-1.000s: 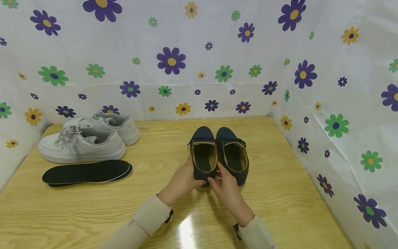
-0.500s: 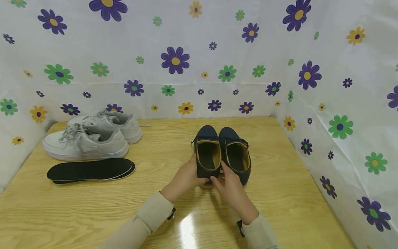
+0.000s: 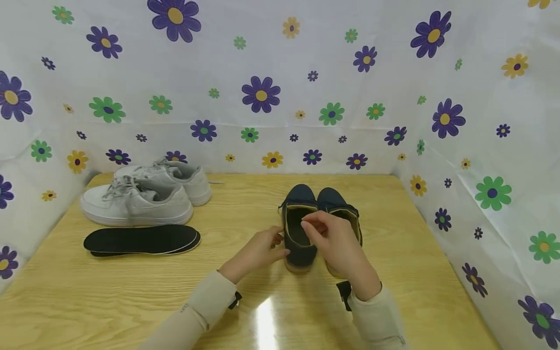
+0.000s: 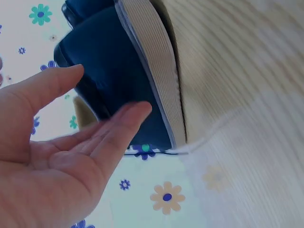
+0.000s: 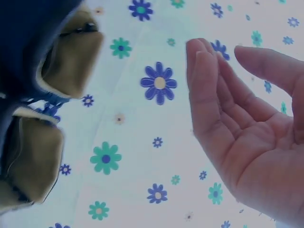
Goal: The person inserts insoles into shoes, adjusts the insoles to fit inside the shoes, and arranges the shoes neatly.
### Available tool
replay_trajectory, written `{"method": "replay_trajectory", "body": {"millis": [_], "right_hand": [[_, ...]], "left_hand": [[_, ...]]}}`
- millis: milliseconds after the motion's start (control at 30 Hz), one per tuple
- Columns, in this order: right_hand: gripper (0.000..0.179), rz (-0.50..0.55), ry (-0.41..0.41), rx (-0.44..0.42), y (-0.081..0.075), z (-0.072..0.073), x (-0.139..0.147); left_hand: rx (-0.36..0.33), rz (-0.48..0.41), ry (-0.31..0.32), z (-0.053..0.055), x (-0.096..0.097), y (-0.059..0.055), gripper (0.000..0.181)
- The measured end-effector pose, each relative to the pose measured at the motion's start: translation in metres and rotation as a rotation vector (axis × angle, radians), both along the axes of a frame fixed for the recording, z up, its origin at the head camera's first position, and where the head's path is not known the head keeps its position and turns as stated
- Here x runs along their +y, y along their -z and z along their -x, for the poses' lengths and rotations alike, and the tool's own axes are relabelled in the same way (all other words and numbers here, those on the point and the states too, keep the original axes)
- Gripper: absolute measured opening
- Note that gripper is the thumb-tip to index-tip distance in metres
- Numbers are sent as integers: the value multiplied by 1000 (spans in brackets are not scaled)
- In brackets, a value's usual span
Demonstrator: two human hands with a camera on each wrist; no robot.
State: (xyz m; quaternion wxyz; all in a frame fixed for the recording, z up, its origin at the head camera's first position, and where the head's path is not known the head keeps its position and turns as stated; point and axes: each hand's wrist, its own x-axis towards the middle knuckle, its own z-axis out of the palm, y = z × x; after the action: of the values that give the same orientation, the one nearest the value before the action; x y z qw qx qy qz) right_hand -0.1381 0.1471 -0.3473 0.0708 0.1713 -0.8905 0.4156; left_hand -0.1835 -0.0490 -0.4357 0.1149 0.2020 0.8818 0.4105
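A pair of dark blue loafers with tan lining stands side by side on the table, toes pointing away. Beside the heel of the left loafer is my left hand, fingers loosely bent and nothing in its grasp. The left wrist view shows its fingertips close to the dark side of the shoe; whether they touch is unclear. My right hand is raised above the pair and hides part of the right loafer. In the right wrist view this hand has relaxed fingers, thumb apart, holding nothing.
White lace-up sneakers stand at the back left of the wooden table. In front of them lie black insoles, one partly over the other. A white flowered cloth hangs behind and at both sides.
Both hands have let go of the left loafer's heel. The right hand has lifted up over the shoes, while the left has drawn slightly away to the left. The head view has shifted.
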Motion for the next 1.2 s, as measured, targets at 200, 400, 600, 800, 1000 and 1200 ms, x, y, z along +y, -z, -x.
{"method": "replay_trajectory", "body": {"millis": [200,400,600,800,1000,1200], "right_hand": [[16,30,-1,11,-2,-4,-7],[14,19,-8,43,-2,-9,-11],[13,17,-42,51,-4,-7,-13],[12,16,-55,79,-6,-5,-12],[12,3,-25,83,-9,-6,-8],[13,-9,-16,63,-10,-6,-7]], "left_hand": [[65,18,51,4,-17,3,39],[104,116,22,13,-42,-4,28],[142,203,-59,29,-71,-22,27],[178,206,-149,51,-94,-44,27],[313,312,-355,79,-110,-65,32],[302,467,-532,106,-128,-81,27]]}}
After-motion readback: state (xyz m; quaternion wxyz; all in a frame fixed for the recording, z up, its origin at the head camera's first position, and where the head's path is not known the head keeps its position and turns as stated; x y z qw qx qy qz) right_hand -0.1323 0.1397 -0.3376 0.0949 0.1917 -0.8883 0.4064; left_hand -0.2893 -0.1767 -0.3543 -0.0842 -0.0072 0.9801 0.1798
